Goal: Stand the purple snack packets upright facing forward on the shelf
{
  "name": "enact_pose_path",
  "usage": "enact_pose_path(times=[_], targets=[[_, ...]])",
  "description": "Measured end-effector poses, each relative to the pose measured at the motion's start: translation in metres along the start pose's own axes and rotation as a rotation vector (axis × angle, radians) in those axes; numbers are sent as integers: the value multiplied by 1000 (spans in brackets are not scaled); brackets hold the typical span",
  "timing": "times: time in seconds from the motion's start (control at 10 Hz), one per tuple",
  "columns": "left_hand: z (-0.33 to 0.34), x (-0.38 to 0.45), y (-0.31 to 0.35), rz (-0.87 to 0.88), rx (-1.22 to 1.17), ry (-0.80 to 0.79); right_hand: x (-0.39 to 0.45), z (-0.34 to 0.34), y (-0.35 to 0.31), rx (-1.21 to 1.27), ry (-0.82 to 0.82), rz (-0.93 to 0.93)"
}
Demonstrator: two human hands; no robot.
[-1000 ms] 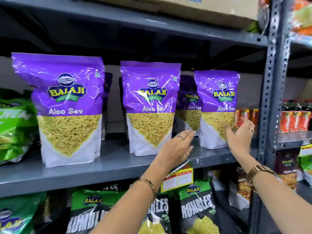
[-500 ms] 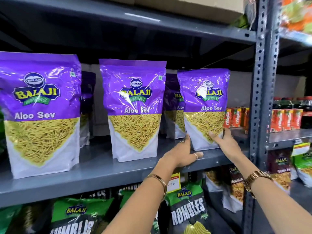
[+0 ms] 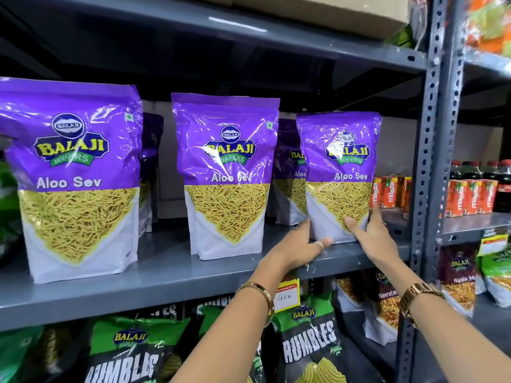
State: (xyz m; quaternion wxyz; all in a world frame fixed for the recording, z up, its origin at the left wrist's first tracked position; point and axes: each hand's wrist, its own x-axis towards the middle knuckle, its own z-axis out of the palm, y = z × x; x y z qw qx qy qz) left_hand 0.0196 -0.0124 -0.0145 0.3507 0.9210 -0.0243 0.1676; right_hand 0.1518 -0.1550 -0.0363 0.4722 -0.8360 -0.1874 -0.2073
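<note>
While both my hands clasp its lower corners, the rightmost purple packet (image 3: 339, 172) stands upright, label forward, on the grey shelf (image 3: 166, 275).
My left hand (image 3: 300, 248) wraps its fingers round the left bottom edge; my right hand (image 3: 372, 234) cups the right, thumb across the front. Two more purple packets (image 3: 225, 172) stand upright to its left.
</note>
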Motion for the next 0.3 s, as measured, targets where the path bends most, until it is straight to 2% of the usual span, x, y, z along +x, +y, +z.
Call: enact_pose_path(times=[0.1, 0.2, 0.3], targets=[[-2, -5, -6, 19, -30, 129, -8, 1, -3, 36, 129, -41], [-6, -17, -13, 112, -83, 345, -19, 9, -13, 37, 226, -115], [-10, -34, -22, 195, -34, 537, -30, 21, -30, -78, 293, -219]])
